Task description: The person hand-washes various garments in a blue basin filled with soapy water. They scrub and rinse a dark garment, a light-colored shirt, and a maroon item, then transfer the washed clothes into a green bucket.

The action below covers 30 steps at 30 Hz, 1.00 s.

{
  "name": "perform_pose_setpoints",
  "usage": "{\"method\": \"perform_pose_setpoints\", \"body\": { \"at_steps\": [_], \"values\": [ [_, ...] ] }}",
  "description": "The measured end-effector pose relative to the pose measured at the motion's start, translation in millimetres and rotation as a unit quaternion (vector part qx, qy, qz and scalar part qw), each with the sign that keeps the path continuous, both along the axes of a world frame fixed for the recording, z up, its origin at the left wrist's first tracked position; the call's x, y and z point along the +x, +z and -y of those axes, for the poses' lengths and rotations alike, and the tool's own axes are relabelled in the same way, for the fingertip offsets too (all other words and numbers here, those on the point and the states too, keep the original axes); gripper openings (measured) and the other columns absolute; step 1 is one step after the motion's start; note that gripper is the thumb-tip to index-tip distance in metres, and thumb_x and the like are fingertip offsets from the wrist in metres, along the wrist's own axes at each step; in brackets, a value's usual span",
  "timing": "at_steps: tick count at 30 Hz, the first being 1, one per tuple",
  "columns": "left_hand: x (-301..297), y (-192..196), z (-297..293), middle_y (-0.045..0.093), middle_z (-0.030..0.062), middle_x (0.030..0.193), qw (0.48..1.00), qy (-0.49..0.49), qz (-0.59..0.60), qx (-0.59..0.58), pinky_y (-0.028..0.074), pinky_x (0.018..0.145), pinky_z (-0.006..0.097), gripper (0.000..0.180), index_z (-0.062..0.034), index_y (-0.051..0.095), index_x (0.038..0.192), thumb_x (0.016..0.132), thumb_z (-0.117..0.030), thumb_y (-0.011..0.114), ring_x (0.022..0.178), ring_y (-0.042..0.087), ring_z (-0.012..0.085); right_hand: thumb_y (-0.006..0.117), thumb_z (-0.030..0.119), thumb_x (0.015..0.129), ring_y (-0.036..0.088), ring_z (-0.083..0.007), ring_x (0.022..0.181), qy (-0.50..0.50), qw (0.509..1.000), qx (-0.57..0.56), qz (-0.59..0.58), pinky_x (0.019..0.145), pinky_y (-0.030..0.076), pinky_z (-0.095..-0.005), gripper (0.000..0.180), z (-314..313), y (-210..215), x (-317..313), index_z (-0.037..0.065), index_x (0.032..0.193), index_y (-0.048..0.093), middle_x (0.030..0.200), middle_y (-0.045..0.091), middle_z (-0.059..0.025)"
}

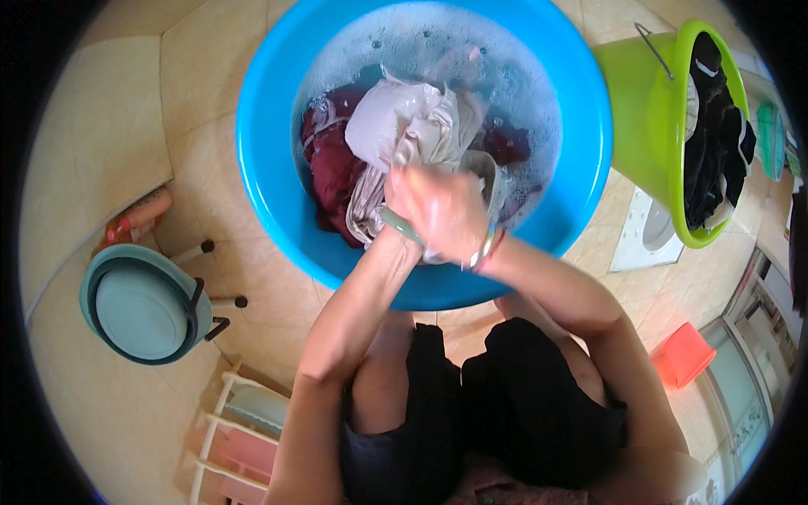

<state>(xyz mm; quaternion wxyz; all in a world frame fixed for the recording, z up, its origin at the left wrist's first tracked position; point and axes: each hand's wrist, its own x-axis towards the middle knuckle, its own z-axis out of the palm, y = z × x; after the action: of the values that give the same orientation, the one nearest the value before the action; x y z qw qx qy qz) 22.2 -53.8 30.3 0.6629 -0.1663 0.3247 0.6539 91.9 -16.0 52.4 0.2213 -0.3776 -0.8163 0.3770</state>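
Inside one blue basin, one bunched white cloth, wet and heaped near the middle, right at two hands. Left hand and right hand, brought together over the near part of the heap, overlapping, both blurred. Grip of each narrow, closed in on the white cloth; cannot count the fingers or place them singly. Around the left wrist, one green bangle; around the right wrist, a red band and a paler one side by side. Left of the white cloth, one dark red cloth, partly sunk; on the other side, one more dark red patch amid suds, cannot tell whether part of the same piece. Beyond the heap, foamy water.

To the right of the basin, one lime-green bucket with one wire handle, holding dark clothes and some white; cannot count the pieces. Just beside it, one white floor fixture, partly hidden. Farther down, one coral container. At left, one grey-green tub, with two dark-capped legs showing nearby. Below that, one pale rack.
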Motion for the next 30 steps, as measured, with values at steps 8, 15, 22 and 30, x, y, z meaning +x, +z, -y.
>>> {"method": "perform_pose_setpoints", "body": {
  "at_steps": [8,15,22,30],
  "values": [
    [8,-58,16,0.057,0.0099,0.124,0.971,-0.126,-0.195,-0.055,0.044,0.095,0.032,0.039,-0.0015,0.049,0.13,0.101,-0.026,0.04,0.111,0.055,0.0194,0.053,0.026,0.094,0.063,-0.035,0.062,-0.055,0.997,0.021,0.057,0.051,0.049,-0.0451,0.021,-23,-30,17,0.008,0.083,0.057,0.069,0.062,-0.0149],
    [6,-4,-1,0.06,0.0061,0.118,0.98,-0.047,-0.124,-0.146,0.045,0.096,0.031,0.035,-0.0058,0.053,0.127,0.1,-0.027,0.044,0.11,0.057,0.0186,0.053,0.022,0.092,0.06,-0.0389,0.066,-0.119,0.987,-0.068,-0.087,0.061,0.049,-0.0448,0.018,-12,-21,14,0.005,0.092,0.06,0.073,0.06,-0.018],
    [24,12,-5,0.066,0.0059,0.093,0.841,-0.346,-0.415,0.021,0.047,0.074,0.026,0.034,0.001,0.063,0.108,0.098,-0.03,0.053,0.084,0.056,0.0081,0.044,0.035,0.101,0.033,-0.017,0.136,-0.111,0.758,-0.612,-0.197,0.112,0.028,-0.03,0.063,-48,-11,74,0.001,0.149,0.023,0.15,0.033,-0.0071],
    [6,14,27,0.052,0.0141,0.126,0.913,-0.219,-0.343,0.034,0.04,0.097,0.033,0.053,-0.0063,0.042,0.134,0.093,-0.034,0.061,0.112,0.054,0.0212,0.062,-0.001,0.084,0.054,-0.0139,0.109,-0.182,0.89,-0.401,-0.122,0.093,0.045,-0.0268,0.052,-75,3,73,-0.003,0.133,0.044,0.12,0.058,-0.0097]
  ]
}}
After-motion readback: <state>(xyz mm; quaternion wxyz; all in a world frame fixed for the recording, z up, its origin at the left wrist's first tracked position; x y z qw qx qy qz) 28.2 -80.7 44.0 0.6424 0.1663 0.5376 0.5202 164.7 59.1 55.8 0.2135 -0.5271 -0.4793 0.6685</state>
